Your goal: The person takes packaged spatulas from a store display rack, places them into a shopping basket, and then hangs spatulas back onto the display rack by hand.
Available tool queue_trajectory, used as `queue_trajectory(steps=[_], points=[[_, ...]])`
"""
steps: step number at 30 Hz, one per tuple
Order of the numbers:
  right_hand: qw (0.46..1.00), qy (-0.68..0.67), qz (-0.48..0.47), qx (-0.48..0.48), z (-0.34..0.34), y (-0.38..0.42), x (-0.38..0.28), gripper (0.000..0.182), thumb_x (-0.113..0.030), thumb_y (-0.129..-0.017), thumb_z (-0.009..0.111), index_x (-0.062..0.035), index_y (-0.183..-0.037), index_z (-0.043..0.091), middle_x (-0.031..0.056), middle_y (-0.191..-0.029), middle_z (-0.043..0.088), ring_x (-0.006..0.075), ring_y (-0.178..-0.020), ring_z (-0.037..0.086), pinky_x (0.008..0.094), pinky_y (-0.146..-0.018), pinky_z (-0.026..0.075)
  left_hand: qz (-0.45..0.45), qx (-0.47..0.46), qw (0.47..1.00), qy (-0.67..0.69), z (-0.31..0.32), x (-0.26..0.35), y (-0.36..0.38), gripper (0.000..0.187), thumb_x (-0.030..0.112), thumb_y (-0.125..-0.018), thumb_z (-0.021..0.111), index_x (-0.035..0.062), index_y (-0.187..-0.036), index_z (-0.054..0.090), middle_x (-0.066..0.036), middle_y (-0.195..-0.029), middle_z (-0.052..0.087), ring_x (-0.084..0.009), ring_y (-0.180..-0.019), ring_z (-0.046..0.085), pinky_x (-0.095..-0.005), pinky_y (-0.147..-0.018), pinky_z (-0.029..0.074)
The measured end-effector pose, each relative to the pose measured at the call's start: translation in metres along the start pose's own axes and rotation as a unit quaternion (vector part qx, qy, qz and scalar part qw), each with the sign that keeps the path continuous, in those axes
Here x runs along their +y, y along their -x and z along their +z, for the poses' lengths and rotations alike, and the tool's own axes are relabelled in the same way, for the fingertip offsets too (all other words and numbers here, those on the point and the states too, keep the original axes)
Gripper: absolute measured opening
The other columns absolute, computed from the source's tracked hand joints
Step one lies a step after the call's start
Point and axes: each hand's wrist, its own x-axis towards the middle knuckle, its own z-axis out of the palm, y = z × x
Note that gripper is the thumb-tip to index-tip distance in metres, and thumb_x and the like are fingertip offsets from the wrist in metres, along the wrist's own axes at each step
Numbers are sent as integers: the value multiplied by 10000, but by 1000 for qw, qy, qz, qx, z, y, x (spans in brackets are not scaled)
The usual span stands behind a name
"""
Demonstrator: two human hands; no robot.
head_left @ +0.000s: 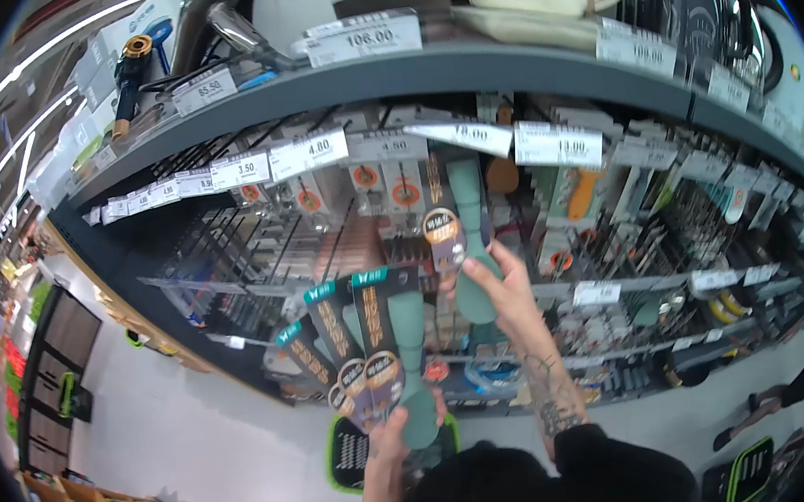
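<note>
My left hand (391, 434) is closed around several green spatulas (410, 332) on dark brown cards with teal tops, fanned out to the left. They have a flat upper end and a rounded lower end. Up at the shelf, my right hand (500, 281) grips one more green spatula (466, 193) of the same kind by its rounded lower part. Its card, with a round cream label, shows to the left. The top of this spatula reaches just under the row of price tags (459, 138), in front of the hanging goods.
A dark shelf edge (500, 54) runs across above my hands, with pans and boxed goods on top. Carded kitchen tools (403, 189) hang on hooks behind. Below my left hand stands a green-rimmed black basket (343, 452) on the pale floor (199, 441). Another person's leg (769, 401) shows at right.
</note>
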Motion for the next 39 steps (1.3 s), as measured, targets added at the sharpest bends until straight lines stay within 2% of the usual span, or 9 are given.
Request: queue_trajectory(steps=[4, 8, 11, 14, 17, 20, 24, 32, 39], points=[[997, -68, 30, 8, 1, 17, 11, 314, -84, -944, 615, 55, -1202, 502, 215, -1138, 632, 345, -1062, 659, 461, -932, 560, -24, 39, 998, 40, -6, -13, 10, 818, 495, -831, 711, -25, -1378, 396, -210, -1137, 620, -339, -960, 609, -469, -769, 515], [994, -79, 76, 4, -2, 39, 25, 333, -120, -993, 533, 50, -1272, 467, 250, -1184, 617, 386, -1035, 665, 483, -905, 568, 21, 46, 998, 46, -5, -13, 18, 755, 454, -874, 683, -36, -1371, 396, -212, -1143, 627, -337, -914, 633, -472, -767, 521], [991, -43, 130, 4, -16, 48, 29, 288, -194, -1033, 469, 39, -1202, 490, 245, -1060, 660, 339, -812, 714, 436, -729, 605, 7, 21, 997, 78, -11, -20, 20, 736, 472, -892, 661, -35, -1362, 406, -204, -1141, 629, -330, -940, 644, -455, -786, 537], [991, 19, 128, 25, -9, 48, 21, 249, -243, -1038, 482, 0, -1062, 529, 113, -761, 603, 185, -523, 582, 276, -476, 474, -8, 37, 997, 67, -9, -20, 23, 727, 472, -891, 665, -32, -1353, 418, -210, -1121, 629, -325, -924, 649, -437, -752, 546], [989, 20, 138, 40, -10, 45, 21, 234, -261, -1038, 487, -31, -1029, 529, 43, -672, 501, 121, -448, 447, 242, -412, 341, 31, 68, 995, 70, 16, -8, 20, 608, 440, -914, 636, -106, -1177, 587, -190, -970, 661, -246, -846, 653, -356, -712, 536], [985, -89, 138, 48, -5, 33, 26, 227, -283, -1032, 500, -59, -1018, 533, 19, -647, 458, 108, -456, 418, 239, -423, 299, 22, 35, 997, 71, 11, -14, 19, 599, 425, -918, 637, -106, -1187, 573, -189, -985, 661, -247, -852, 654, -359, -712, 539], [981, -120, 143, 56, 18, 8, 28, 226, -307, -1013, 533, -84, -979, 524, 23, -667, 480, 160, -536, 479, 282, -487, 356, 3, 96, 994, 49, 32, -2, 19, 533, 362, -913, 663, -83, -1191, 573, -183, -969, 672, -248, -825, 661, -361, -709, 543], [964, -208, 115, 116, 27, -12, 43, 171, -267, -1007, 554, -102, -968, 530, 37, -677, 507, 188, -565, 522, 311, -510, 431, 27, 39, 999, -5, 27, -10, 25, 426, 263, -920, 665, -52, -1191, 572, -155, -987, 666, -231, -833, 661, -356, -673, 545], [997, -32, 45, 49, 4, -29, 39, 153, -193, -1027, 482, -46, -1073, 488, 84, -810, 591, 206, -657, 627, 299, -480, 492, 40, 47, 998, -16, 30, -10, 28, 455, 341, -934, 639, -63, -1141, 605, -144, -922, 655, -216, -810, 658, -331, -663, 543]])
